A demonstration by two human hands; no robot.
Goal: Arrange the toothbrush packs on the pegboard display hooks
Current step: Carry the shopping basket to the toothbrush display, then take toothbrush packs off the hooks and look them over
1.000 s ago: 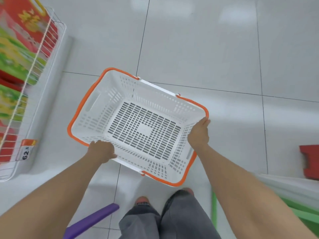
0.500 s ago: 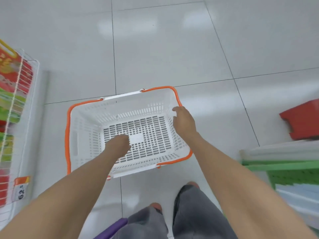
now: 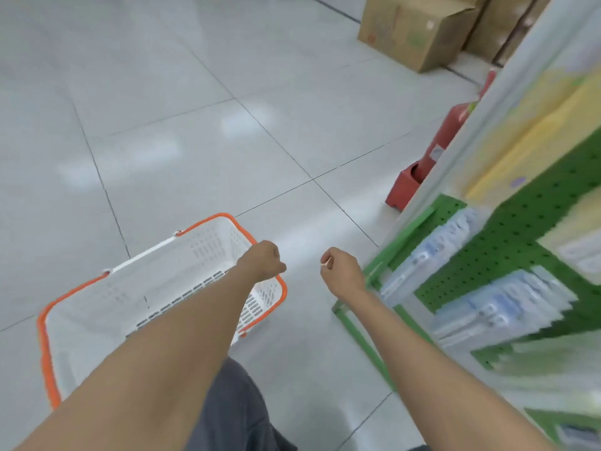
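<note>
Head view shows the white basket (image 3: 214, 245) on the floor (image 3: 195, 125) with nothing in it, while toothbrush packs (image 3: 500, 307) hang in rows on the green pegboard (image 3: 507, 252) at right, so stocking looks finished or nearly so. Left grip (image 3: 261, 260) is curled into a fist above the basket's near corner, with nothing showing in it. Right grip (image 3: 341, 271) is curled too. A pale speck sits at its fingertips, and I cannot tell whether it pinches anything. Motion blur smears the packs, and the hooks cannot be made out.
</note>
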